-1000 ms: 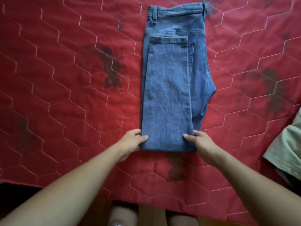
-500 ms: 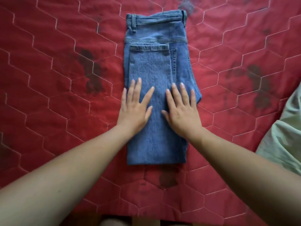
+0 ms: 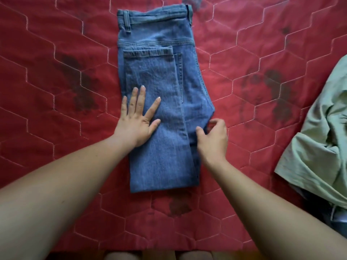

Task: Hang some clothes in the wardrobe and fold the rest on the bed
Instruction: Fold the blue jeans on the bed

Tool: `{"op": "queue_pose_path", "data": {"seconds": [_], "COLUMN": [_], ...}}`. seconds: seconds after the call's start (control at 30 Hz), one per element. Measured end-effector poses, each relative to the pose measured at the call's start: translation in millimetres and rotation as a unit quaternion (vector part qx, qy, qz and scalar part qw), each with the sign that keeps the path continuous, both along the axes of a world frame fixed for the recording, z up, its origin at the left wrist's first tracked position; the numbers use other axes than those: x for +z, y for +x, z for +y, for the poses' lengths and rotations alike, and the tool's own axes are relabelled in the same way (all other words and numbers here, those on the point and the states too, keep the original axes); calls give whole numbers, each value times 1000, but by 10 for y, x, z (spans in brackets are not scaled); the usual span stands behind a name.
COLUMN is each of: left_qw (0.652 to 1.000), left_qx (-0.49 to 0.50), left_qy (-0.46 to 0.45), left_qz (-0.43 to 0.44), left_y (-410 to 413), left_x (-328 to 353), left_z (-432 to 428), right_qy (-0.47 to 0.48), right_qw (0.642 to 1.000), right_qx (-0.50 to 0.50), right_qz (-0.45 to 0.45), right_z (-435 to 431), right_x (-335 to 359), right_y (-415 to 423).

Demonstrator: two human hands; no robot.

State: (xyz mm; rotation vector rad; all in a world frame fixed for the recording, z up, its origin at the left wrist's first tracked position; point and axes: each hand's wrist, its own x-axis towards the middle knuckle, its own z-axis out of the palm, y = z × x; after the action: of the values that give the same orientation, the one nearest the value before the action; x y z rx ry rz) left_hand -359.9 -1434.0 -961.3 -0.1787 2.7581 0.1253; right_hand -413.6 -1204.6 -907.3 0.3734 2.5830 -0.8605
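Jeans (image 3: 159, 72): blue denim, folded, lying flat on the bed (image 3: 56, 91) in mid-frame.
- Long axis runs away from the person; near end skewed slightly to the right.
- Waistband at the far end, fold at the near end.
- Leg hems doubled back, lying just short of the waistband seam.

Left hand (image 3: 137, 124): palm down on the jeans' left half, fingers (image 3: 141, 98) straight and spread apart, pressing the cloth.

Right hand (image 3: 213, 139): at the jeans' right edge by the crotch curve. Fingers curled, thumb towards them. Blurred, so it cannot be told whether they pinch the denim or only touch it.

Surface: red quilted cover with pale hexagon stitching and several dark blotches (image 3: 82, 94).

Pale green garment (image 3: 319, 137): crumpled on the bed at the right edge, well apart from the jeans.

Room beyond the bed: not in view.
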Motion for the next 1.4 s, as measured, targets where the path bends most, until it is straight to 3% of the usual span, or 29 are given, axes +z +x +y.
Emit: {"op": "queue_pose_path", "data": {"seconds": [0.1, 0.3, 0.37, 0.43, 0.47, 0.5, 0.57, 0.6, 0.67, 0.7, 0.73, 0.8, 0.87, 0.9, 0.97, 1.0, 1.1, 1.2, 1.23, 1.3, 1.33, 1.4], "left_qw": [1000, 1000, 1000, 1000, 1000, 1000, 1000, 1000, 999, 999, 999, 1000, 996, 993, 992, 995, 999, 999, 997, 988, 983, 976], "left_qx": [4, 7, 8, 7, 6, 4, 2, 1, 1, 0, 0, 1, -3, -7, -16, -14, 2, 5, 18, 70, 103, 155], "left_qy": [1, 10, 13, 13, 13, 12, 11, 13, 16, 17, 20, 31, 23, 13, -4, -4, 23, 38, 46, 60, 67, 102], "left_qz": [-13, -22, -18, -13, -13, -14, -17, -22, -33, -37, -36, -1, 81, 115, 123, 100, 26, 22, 51, 124, 138, 116], "left_y": [-22, -22, -21, -21, -22, -20, -20, -24, -34, -37, -38, -35, -15, -12, -42, -70, -124, -175, -239, -490, -665, -1024], "left_x": [-5, -10, -16, -17, -16, -17, -13, -3, 29, 44, 62, 109, 131, 125, 72, 39, -15, 149, 225, 382, 437, 526], "left_z": [-7, -27, -24, -21, -21, -21, -31, -34, -33, -28, -21, -19, -45, -70, -146, -190, -262, -268, -298, -409, -495, -668], "right_qy": [-49, -168, -283, -404, -430, -432, -379, -328, -153, -51, 42, 150, 109, 85, 104, 135, 192, 186, 162, 63, 15, -39], "right_qw": [992, 972, 913, 804, 767, 757, 796, 840, 952, 988, 999, 977, 925, 875, 785, 765, 769, 771, 792, 875, 915, 956], "right_qx": [-56, -126, -255, -379, -417, -437, -440, -410, -253, -134, -27, 121, 279, 391, 555, 590, 599, 604, 583, 469, 392, 287], "right_qz": [-102, -106, -144, -218, -229, -221, -170, -139, -77, -48, -13, 94, 234, 273, 256, 218, 115, 79, 85, 101, 91, 56], "right_z": [-76, -261, -313, -299, -272, -238, -169, -126, -60, -40, -18, -33, -181, -276, -373, -376, -288, -349, -414, -626, -771, -1093], "right_x": [-19, 70, 147, 150, 157, 155, 100, 53, -15, -22, -29, -18, -27, -84, -241, -320, -453, -334, -245, -76, -29, 3], "right_y": [-19, -213, -381, -583, -688, -781, -904, -928, -928, -910, -897, -829, -677, -566, -439, -450, -606, -646, -688, -879, -1028, -1337]}}
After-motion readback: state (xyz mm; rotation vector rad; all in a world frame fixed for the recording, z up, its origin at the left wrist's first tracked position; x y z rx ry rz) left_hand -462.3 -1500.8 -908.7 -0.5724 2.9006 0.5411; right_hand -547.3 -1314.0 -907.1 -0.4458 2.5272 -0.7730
